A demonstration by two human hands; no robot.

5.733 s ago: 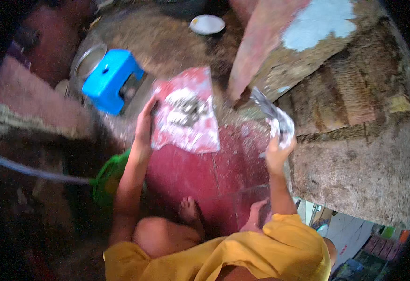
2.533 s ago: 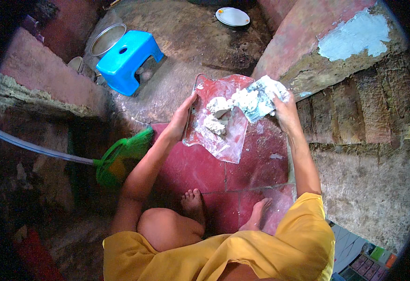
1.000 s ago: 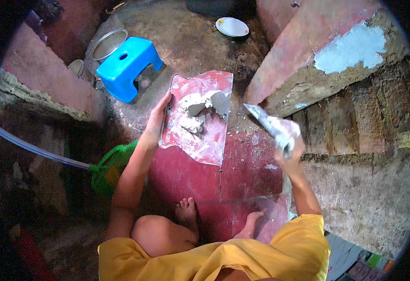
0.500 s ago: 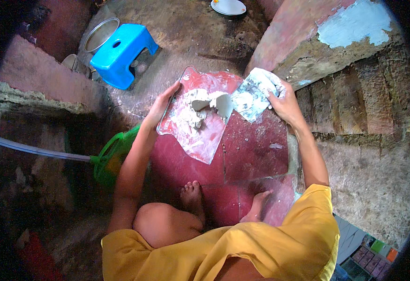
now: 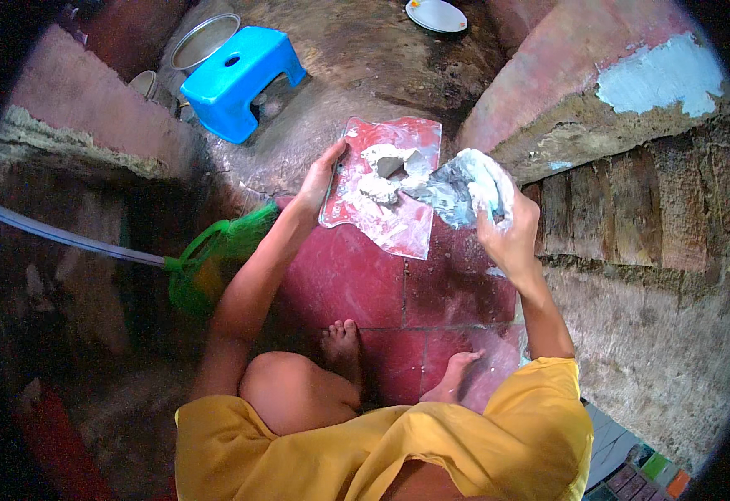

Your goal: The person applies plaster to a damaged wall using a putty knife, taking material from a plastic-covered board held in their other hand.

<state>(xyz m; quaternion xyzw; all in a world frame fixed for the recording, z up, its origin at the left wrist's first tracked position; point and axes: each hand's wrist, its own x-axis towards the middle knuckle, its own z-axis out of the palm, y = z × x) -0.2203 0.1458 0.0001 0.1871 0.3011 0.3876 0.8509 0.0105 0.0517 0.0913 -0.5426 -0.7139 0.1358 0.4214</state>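
My left hand (image 5: 321, 177) grips the left edge of a flat, thin red-and-white board (image 5: 415, 234) with uneven edges. White paste (image 5: 379, 190) lies on it in lumps and smears, with a greyish hollow piece among them. Closed around a crumpled white wrap, my right hand (image 5: 511, 238) holds a flat, paste-smeared spreader (image 5: 448, 194), whose broad end reaches the board's right side and meets the paste. The wrap and fingers hide its handle, if it has one. Both hands are in front of me, over red floor tiles.
A blue plastic stool (image 5: 235, 79) stands far left beside a round metal tray (image 5: 204, 42). A white plate (image 5: 436, 15) lies at the far end. Left of my forearm is a green broom (image 5: 214, 246). A wall with a light-blue patch (image 5: 661, 75) rises at right.
The spreader in my right hand has moved down and left onto the board, over the paste. The view has shifted, and the board appears slightly higher and more to the right.
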